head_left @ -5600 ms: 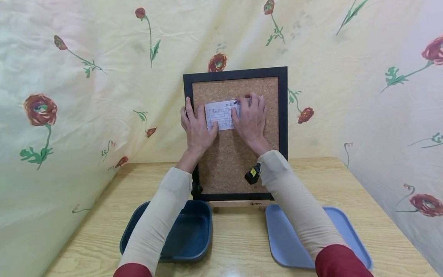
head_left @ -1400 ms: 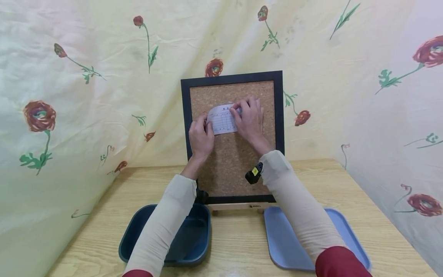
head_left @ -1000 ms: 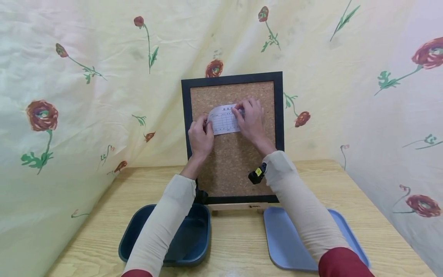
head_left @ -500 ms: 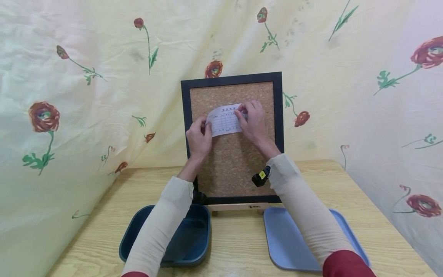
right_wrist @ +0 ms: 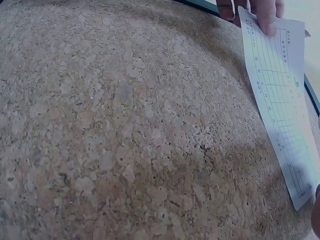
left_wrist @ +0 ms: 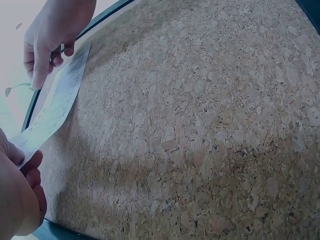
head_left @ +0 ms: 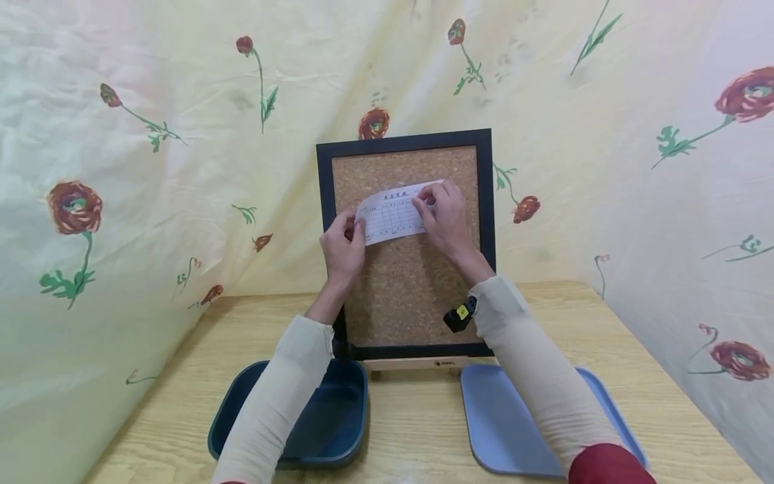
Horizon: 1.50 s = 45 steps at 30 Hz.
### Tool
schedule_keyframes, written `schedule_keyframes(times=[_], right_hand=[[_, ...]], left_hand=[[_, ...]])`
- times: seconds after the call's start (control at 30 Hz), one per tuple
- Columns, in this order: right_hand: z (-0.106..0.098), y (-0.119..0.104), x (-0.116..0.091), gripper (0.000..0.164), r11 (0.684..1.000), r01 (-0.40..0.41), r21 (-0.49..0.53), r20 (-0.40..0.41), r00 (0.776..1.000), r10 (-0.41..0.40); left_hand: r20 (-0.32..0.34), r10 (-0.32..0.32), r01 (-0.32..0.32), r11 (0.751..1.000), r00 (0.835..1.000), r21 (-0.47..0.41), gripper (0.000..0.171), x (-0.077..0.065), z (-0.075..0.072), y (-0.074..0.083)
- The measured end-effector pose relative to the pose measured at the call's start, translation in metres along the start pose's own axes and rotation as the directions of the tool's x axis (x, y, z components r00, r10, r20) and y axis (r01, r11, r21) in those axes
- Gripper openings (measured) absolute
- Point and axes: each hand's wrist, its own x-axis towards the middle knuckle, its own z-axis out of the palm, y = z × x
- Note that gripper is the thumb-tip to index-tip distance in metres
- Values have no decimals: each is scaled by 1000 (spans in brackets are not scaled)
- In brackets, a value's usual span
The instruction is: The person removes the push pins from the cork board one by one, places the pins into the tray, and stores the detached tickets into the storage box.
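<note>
A white printed paper form (head_left: 390, 218) with a ruled table sits in front of the upper half of a black-framed corkboard (head_left: 411, 289). My left hand (head_left: 342, 245) pinches its left end between thumb and fingers, and that end bows off the cork. At the form's right end, my right hand (head_left: 450, 218) has its fingers curled in and covers part of the sheet. Between those fingertips, the left wrist view shows a small dark push pin (left_wrist: 56, 54), mostly hidden. The right wrist view shows the form (right_wrist: 280, 105) standing away from the cork.
The board leans on a wooden stand (head_left: 417, 363) on a wood-grain table (head_left: 417, 417). Front left is a deep dark-blue bin (head_left: 329, 417), partly under my left forearm. A flat light-blue tray (head_left: 502, 423) lies front right under the other forearm. Flowered cloth (head_left: 242, 154) hangs behind.
Earlier, a dark pin showed at the form's top middle and my left hand lay spread at the frame; now it pinches the form, which has shifted left and down. My right hand has drawn slightly right.
</note>
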Motion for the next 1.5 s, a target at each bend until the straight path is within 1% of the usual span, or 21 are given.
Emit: schedule_keyframes(times=[0.17, 0.4, 0.57, 0.93, 1.1, 1.3, 1.5], right_hand=[[-1, 2, -2, 21, 1000, -8, 1, 5, 1000, 8], [-2, 2, -5, 23, 1000, -23, 2, 5, 1000, 23], [-3, 3, -8, 21, 1000, -17, 0, 10, 1000, 17], [-3, 5, -15, 20, 1000, 24, -12, 6, 1000, -24], [-4, 5, -19, 21, 1000, 15, -4, 17, 1000, -15], [-5, 5, -23, 19, 1000, 3, 5, 27, 1000, -3], [-4, 4, -28, 19, 1000, -1, 4, 34, 999, 1]], left_hand=[[7, -21, 21, 1000, 1000, -8, 15, -1, -3, -1], [8, -8, 8, 1000, 1000, -20, 13, -2, -6, -4], [4, -7, 7, 1000, 1000, -26, 12, -5, -8, -6], [6, -3, 3, 1000, 1000, -29, 14, -10, -15, -7], [6, -5, 6, 999, 1000, -37, 13, -13, -17, -9], [8, 8, -7, 999, 1000, -53, 13, -17, -19, -10], [5, 10, -10, 999, 1000, -48, 14, -20, -20, -10]])
